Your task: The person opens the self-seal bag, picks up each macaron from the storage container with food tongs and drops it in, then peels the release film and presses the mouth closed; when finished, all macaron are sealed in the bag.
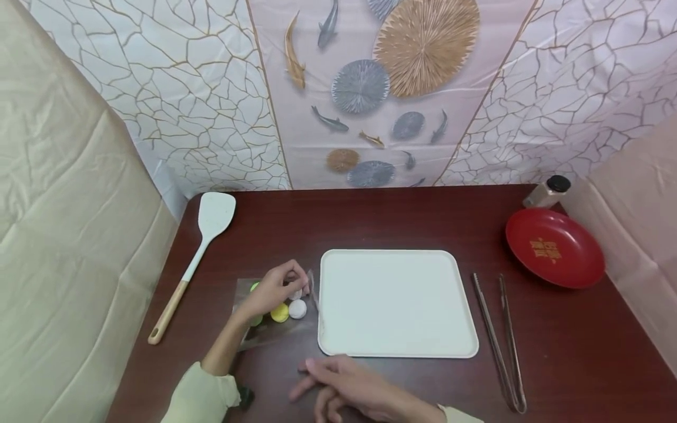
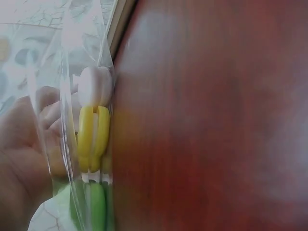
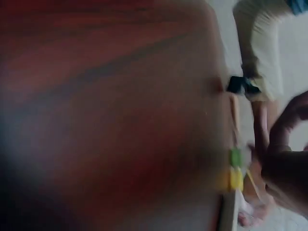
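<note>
Spatula (image 1: 192, 265) lying along the surface's (image 1: 370, 217) left edge, then a clear bag (image 1: 272, 336) of macarons (image 1: 280, 313) by the tray's left edge, my left hand (image 1: 274, 289) curled and pinching it. Right hand (image 1: 346, 385), loosely half-open and holding nothing, is off the tray's (image 1: 399, 302) near edge lol.

A spatula (image 1: 195, 258) lies at left, tongs (image 1: 493, 342), red plate (image 1: 573, 248) and jar (image 1: 543, 195) at right.

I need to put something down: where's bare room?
Free table lies behind the white tray, and right of the tongs in front of the red plate. Crowded: left of the tray (bag, left hand) and before it (right hand).
</note>
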Motion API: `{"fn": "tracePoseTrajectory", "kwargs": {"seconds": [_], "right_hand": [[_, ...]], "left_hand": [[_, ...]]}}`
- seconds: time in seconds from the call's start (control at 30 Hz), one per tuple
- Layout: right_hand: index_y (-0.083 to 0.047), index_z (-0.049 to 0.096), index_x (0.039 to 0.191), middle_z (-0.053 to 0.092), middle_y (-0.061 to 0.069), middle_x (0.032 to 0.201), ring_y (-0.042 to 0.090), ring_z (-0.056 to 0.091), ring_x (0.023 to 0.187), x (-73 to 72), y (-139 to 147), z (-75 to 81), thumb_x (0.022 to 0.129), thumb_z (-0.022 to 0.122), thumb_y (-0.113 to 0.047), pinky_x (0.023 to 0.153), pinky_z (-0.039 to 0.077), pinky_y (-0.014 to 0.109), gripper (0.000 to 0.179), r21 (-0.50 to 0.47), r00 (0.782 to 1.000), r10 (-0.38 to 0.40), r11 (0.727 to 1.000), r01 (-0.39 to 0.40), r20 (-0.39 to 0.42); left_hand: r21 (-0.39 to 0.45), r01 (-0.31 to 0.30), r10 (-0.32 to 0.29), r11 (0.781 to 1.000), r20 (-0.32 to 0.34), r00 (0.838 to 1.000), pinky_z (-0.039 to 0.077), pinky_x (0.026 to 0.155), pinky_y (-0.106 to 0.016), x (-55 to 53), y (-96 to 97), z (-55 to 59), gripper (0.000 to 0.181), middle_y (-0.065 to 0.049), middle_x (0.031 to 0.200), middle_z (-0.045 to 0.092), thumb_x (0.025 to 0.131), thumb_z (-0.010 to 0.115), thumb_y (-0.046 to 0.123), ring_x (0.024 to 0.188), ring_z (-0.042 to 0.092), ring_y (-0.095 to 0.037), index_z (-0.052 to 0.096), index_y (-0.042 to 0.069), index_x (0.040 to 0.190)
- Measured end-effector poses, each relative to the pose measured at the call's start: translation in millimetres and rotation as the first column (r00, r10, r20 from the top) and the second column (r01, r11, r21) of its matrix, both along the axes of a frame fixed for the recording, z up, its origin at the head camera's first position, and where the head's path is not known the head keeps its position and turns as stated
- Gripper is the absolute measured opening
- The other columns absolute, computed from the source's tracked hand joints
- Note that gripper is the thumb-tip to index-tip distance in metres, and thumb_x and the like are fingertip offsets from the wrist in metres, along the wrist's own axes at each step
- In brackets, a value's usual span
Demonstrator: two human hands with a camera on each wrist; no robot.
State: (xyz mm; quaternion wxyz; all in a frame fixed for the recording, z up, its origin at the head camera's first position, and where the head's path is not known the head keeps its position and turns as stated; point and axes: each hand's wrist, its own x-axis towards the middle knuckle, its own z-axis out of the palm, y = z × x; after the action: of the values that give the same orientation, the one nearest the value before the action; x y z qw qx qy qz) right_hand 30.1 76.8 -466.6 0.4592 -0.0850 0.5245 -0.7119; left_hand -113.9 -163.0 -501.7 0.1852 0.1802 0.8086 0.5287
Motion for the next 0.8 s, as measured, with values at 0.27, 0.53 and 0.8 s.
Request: {"fn": "tracePoseTrajectory", "kwargs": {"seconds": [0.27,0.53,0.8], "right_hand": [[0.017,0.045,0.151,0.074,0.034,0.13,0.008,0.074,0.062,-36.9,-30,-4.4,0.119,0.046,-0.043,0.051,0.052,0.016,0.068,0.05,0.988,-0.131,0.991,0.127,0.084],[0.013,0.057,0.148,0.076,0.033,0.125,0.013,0.073,0.058,-47.8,-22,-2.2,0.12,0.042,-0.025,0.048,0.055,0.022,0.049,0.144,0.976,-0.142,0.976,0.166,-0.166],[0.002,0.071,0.127,0.08,0.013,0.082,0.02,0.068,0.044,-47.9,-19,9.5,0.115,0.062,-0.032,0.044,0.058,0.043,0.037,0.326,0.815,-0.012,0.913,0.245,-0.58]], "left_hand": [[0.131,-0.154,0.15,0.979,0.044,0.988,0.057,0.088,-0.026,25.9,-10.4,3.5,0.01,-0.012,0.098,0.078,0.112,0.064,0.012,0.097,0.075,-0.019,0.065,0.003,0.108],[0.24,-0.413,0.396,0.878,0.117,0.911,0.059,0.085,-0.021,57.8,-17.7,19.9,0.015,-0.011,0.093,0.079,0.109,0.068,0.009,0.089,0.076,-0.012,0.064,-0.006,0.106],[0.325,-0.586,0.526,0.742,0.259,0.81,0.056,0.068,-0.019,75.0,-16.0,30.2,0.008,0.001,0.088,0.078,0.11,0.065,0.008,0.083,0.074,-0.013,0.064,0.0,0.107]]}}
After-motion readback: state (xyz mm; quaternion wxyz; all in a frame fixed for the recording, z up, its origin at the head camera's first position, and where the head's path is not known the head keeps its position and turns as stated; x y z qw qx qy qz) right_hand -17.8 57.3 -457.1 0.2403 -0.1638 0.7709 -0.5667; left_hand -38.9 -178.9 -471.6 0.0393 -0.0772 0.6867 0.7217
